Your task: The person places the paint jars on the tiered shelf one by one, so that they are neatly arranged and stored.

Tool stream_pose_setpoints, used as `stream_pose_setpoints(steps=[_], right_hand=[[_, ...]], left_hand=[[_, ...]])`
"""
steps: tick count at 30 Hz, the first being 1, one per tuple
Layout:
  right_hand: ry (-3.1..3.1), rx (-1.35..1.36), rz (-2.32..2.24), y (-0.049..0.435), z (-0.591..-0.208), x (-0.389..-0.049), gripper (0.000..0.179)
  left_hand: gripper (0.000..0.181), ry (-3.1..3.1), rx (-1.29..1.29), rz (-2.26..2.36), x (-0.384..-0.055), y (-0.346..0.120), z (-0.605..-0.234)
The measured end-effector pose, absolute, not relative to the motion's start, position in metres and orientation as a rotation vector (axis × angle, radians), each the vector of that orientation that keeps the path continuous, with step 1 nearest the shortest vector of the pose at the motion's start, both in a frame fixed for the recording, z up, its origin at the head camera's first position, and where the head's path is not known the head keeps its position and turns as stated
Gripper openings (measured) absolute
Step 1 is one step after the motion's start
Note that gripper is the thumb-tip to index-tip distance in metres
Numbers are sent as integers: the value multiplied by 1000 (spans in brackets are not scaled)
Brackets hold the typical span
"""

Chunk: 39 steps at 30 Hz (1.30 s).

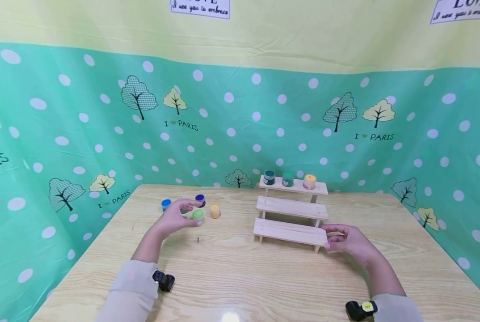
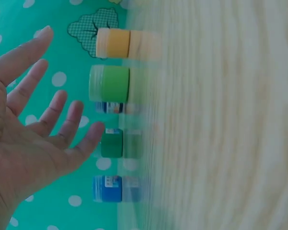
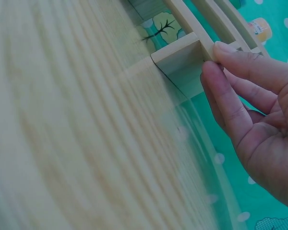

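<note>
My left hand (image 1: 173,219) hovers over a group of small paint jars, fingers spread and holding nothing. Closest to it is a light green jar (image 1: 198,216), between thumb and fingers in the head view but apart from them in the left wrist view. Around it stand an orange-yellow jar (image 1: 215,211), a purple jar (image 1: 200,200), a blue jar (image 1: 166,204) and a green jar (image 2: 112,143), mostly hidden by the hand in the head view. With thumb and fingertips my right hand (image 1: 350,243) pinches the right end of the lowest step of a three-tier wooden stand (image 1: 290,231).
Along the stand's top step are a dark green jar (image 1: 269,177), a green jar (image 1: 288,179) and an orange jar (image 1: 309,181). A tiny dark object (image 1: 198,239) lies on the wooden table (image 1: 240,277). A polka-dot curtain (image 1: 256,116) hangs behind.
</note>
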State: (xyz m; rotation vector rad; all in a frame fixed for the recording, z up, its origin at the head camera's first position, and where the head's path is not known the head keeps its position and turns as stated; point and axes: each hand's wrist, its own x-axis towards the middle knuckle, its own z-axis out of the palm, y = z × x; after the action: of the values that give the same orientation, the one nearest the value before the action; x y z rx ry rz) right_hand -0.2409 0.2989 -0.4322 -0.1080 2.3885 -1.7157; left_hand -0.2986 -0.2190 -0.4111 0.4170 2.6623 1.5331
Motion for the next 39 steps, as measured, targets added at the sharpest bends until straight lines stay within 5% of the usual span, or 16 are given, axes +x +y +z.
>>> stream_pose_setpoints(steps=[39], right_hand=[[2427, -85, -1695, 299, -432, -240, 68]], left_hand=[[48, 2673, 204, 1312, -330, -220, -430]])
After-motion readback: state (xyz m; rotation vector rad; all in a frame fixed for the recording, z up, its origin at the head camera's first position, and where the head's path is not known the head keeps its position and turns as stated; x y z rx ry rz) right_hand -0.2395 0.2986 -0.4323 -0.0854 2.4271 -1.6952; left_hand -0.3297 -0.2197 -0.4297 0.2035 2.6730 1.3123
